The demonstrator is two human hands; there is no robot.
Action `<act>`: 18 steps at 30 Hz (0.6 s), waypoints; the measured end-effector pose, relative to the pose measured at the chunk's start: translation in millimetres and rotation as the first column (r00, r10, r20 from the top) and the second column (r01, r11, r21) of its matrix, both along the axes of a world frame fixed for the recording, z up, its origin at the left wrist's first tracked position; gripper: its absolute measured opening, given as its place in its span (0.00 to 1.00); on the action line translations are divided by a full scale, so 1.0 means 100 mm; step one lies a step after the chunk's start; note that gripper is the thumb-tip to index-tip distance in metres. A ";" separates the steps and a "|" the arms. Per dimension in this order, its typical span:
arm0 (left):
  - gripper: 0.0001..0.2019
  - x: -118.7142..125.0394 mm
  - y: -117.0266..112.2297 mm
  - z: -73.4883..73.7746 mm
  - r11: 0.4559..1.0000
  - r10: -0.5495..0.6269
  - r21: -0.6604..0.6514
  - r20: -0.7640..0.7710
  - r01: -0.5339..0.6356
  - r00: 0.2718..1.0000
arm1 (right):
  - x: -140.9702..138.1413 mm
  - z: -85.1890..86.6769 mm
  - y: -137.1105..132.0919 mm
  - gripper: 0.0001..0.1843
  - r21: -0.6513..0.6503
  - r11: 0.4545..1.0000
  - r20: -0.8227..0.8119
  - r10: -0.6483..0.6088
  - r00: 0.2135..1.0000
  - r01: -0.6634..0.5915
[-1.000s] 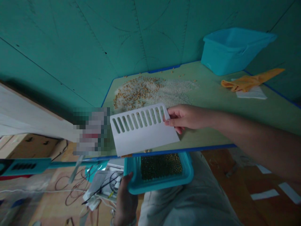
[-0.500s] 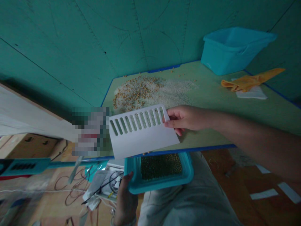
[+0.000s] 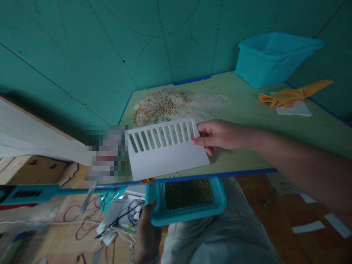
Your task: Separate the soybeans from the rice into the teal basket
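My right hand [image 3: 210, 137] is closed on the right end of a white slotted plastic board [image 3: 167, 161], thumb on top. The board tilts over the front of the table [image 3: 247, 157]. Below the table's front edge, my left hand [image 3: 148, 227] grips the left rim of a teal tray [image 3: 189, 219]. Many small yellow and dark grains [image 3: 189, 194] lie in this tray. Behind the board, a spread pile of yellow kernels and white grains [image 3: 165, 104] covers part of the tabletop.
A teal bin [image 3: 275, 60] stands at the back right against the green wall [image 3: 110, 44]. An orange cloth [image 3: 294, 93] lies on white paper [image 3: 295, 109]. To the left is a pixelated object [image 3: 107, 154]. Cables [image 3: 85, 216] trail over the floor.
The white board has shifted slightly up and away from the table's front edge, along with my right hand. My left hand and the tray stay put.
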State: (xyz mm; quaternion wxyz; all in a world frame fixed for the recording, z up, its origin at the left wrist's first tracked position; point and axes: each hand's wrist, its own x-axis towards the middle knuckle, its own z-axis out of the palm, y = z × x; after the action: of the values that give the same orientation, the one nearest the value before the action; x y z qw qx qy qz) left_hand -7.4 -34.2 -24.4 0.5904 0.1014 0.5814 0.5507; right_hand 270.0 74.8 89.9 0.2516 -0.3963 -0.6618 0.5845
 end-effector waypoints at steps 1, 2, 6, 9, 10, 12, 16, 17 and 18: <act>0.12 0.01 0.01 0.02 1.000 0.008 -0.022 0.002 -0.008 1.000 | 0.00 0.00 0.00 0.05 -0.002 1.000 0.006 0.000 1.000 0.000; 0.11 0.03 0.01 0.04 0.999 0.017 -0.044 0.003 -0.016 1.000 | 0.00 0.00 0.00 0.05 -0.003 1.000 0.012 0.000 1.000 0.000; 0.08 0.08 0.04 0.10 0.998 0.023 -0.058 0.015 -0.022 1.000 | -0.01 0.00 0.01 0.05 0.001 1.000 0.023 -0.006 1.000 0.006; 0.10 0.09 0.05 0.11 0.999 0.015 -0.050 0.024 -0.014 1.000 | -0.01 -0.01 0.01 0.05 -0.004 1.000 0.036 -0.001 0.999 0.002; 0.12 0.09 0.05 0.11 0.999 0.015 -0.050 0.030 -0.014 0.999 | -0.01 -0.01 0.01 0.05 -0.007 1.000 0.037 0.002 0.999 -0.001; 0.14 0.08 0.05 0.10 0.998 0.028 -0.051 0.041 -0.025 0.999 | -0.01 -0.02 0.01 0.04 -0.009 1.000 0.032 0.004 0.999 -0.004; 0.12 0.07 0.05 0.09 0.999 0.033 -0.029 0.044 -0.032 0.998 | -0.01 -0.02 0.01 0.03 -0.016 1.000 0.019 0.001 1.000 -0.001; 0.12 0.08 0.05 0.09 0.999 0.030 -0.027 0.045 -0.029 0.999 | -0.01 -0.02 0.01 0.04 -0.023 1.000 0.018 0.003 1.000 -0.003; 0.12 0.08 0.05 0.09 0.999 0.022 -0.024 0.047 -0.021 0.999 | -0.01 -0.02 0.01 0.04 -0.029 1.000 0.017 0.006 1.000 -0.006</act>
State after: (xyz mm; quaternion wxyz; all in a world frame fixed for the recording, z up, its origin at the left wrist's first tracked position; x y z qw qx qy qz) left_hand 0.6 -28.7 -14.9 0.5991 0.0751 0.5746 0.5525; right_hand 269.3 76.0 87.9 0.2384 -0.4029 -0.6565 0.5915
